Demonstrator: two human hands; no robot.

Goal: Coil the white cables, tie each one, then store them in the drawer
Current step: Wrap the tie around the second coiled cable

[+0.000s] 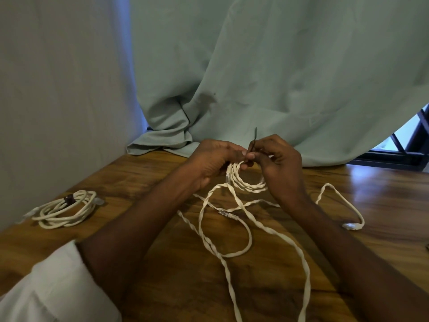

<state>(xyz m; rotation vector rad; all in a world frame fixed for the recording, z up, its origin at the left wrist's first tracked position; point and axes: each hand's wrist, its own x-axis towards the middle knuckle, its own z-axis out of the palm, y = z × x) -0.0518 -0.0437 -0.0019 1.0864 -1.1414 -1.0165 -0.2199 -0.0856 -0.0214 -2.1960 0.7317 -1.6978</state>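
- Right now I see both hands raised a little above the wooden table (144, 270), close together near its far edge; the left hand (213, 162) has its fingers curled round the top of a small coil of white cable (249, 185); the coil hangs below and between the two hands, its lower loops just over the tabletop
- my right hand (279, 162) pinches a thin dark tie (253, 141) between thumb and fingertip, right where the coil's strands gather; the tie's free end stands up above the knuckles; I cannot tell whether it already goes round the bundle
- a plug end of the held cable pokes down just under the left fingers; the rest of that cable runs loose toward me, twisting over the table in long loops between the forearms
- a second loose stretch of white cable (341, 201) lies to the right of the right wrist, ending in a connector (349, 226) flat on the wood; another connector (228, 214) rests near the middle, below the hands
- well off to the left, a finished coil (66, 211) lies flat on the table, bound by a dark tie (69, 199) at its top; it sits apart from both hands
- a pale green cloth (267, 66) hangs behind the table, its hem bunched on the far edge; a white sleeve (53, 291) covers the left upper arm at the bottom left
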